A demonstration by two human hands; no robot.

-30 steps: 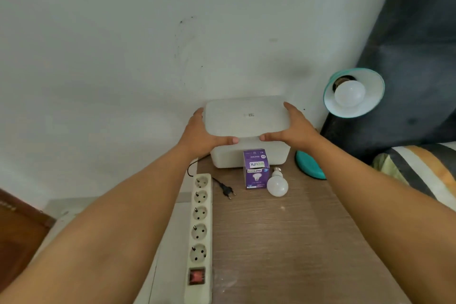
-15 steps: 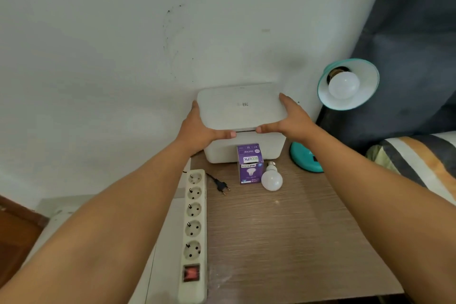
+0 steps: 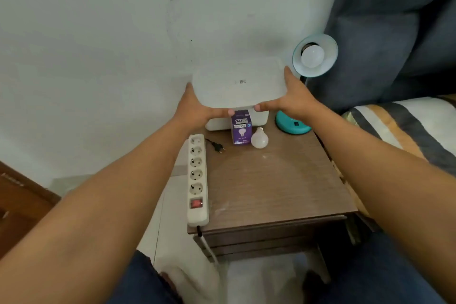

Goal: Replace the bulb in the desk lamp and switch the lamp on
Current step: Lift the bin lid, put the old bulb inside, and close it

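A teal desk lamp stands at the table's back right, its base (image 3: 292, 124) on the wood and its shade (image 3: 328, 57) turned toward me with a white bulb (image 3: 312, 56) in the socket. A loose white bulb (image 3: 259, 139) lies on the table beside a purple bulb carton (image 3: 241, 128). Both hands hold a white lid (image 3: 238, 84) raised above a white box (image 3: 259, 118) at the back. My left hand (image 3: 195, 108) grips its left edge, my right hand (image 3: 293, 99) its right edge.
A white power strip (image 3: 197, 177) with a red switch lies along the left edge of the wooden bedside table (image 3: 276, 185). An unplugged black plug (image 3: 218, 147) rests near it. A dark curtain and a striped bed lie to the right, a wall behind.
The lid has risen higher off the box in both hands. The camera has pulled back and tilted down, so the table's front edge and my knees show.
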